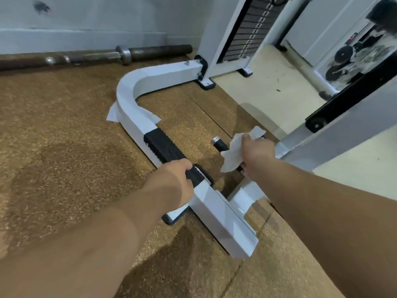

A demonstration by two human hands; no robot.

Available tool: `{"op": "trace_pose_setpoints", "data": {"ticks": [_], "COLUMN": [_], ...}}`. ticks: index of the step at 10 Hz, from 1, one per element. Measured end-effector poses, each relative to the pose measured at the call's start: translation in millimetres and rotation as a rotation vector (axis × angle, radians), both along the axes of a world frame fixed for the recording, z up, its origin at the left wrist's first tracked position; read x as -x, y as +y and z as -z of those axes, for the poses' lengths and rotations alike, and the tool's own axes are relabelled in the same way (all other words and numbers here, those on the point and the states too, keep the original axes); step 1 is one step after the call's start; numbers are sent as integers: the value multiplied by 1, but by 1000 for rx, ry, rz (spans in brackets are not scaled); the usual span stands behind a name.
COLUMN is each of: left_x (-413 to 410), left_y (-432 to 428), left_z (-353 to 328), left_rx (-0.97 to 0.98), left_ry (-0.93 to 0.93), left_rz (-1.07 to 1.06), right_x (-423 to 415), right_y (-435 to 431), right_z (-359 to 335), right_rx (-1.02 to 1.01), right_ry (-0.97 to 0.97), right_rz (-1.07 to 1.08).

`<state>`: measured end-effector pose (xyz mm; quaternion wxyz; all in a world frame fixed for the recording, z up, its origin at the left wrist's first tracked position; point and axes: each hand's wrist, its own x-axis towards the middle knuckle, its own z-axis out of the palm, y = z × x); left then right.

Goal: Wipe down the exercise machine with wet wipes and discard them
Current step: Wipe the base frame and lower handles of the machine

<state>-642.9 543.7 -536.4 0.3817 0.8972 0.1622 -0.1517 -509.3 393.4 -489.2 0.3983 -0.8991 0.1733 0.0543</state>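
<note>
Head view: mid-wipe | right hand (256, 157) clutching crumpled white wet wipe (235, 152) at short black peg (219, 144) | left hand (171, 179) gripping black ribbed tread (163, 145) | next: rub lengthwise

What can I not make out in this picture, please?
Head view only.
Black handle: mostly hidden by the wet wipe and right hand.
Weight stack: top cut off by the upper edge.
Left hand: fingertips hidden, curled round the black tread pad.
Barbell: left end cut off by the edge, blurred.
</note>
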Motion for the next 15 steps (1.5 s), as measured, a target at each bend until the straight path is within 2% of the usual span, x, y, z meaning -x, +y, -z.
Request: {"op": "trace_pose_setpoints", "data": {"ticks": [1, 2, 3, 5, 6, 7, 8, 9, 10, 11, 12, 13, 15], "left_x": [-14, -18, -16, -21, -21, -20, -20, -19, -18, -19, -19, -16, -16], "left_y": [-3, -9, -12, -14, -16, -13, -10, -6, -5, -6, -9, -8, -4], "left_z": [9, 28, 44, 37, 38, 39, 39, 39, 38, 37, 41, 46, 53], "left_rx": [-216, -417, -415, -449, -424, -382, -356, -329, -325, -354, -327, -291, -276], "left_ry": [59, 43, -20, -47, -34, -67, -76, -97, -125, -141, -163, -201, -197], "left_rz": [228, 325, 330, 338, 332, 310, 320, 315, 309, 311, 284, 263, 277], "right_x": [-29, -46, -37, -16, 0, 5, 0, -22, -40, -25, -22, -47, -93], "right_y": [-8, -8, -5, -22, -26, -25, -21, -9, 3, 5, -2, -3, 1], "right_z": [2, 19, 61, 114, 110, 93, 77, 62, 70, 99, 112, 103, 81], "right_rx": [377, 676, 681, 857, 1009, 1090, 960, 779, 736, 994, 1096, 951, 414], "right_ry": [-137, -184, -89, -350, -310, -142, -170, -29, 33, -162, -301, -147, 491], "right_rz": [-182, -450, -746, -843, -865, -887, -793, -637, -556, -575, -589, -588, -572]}}
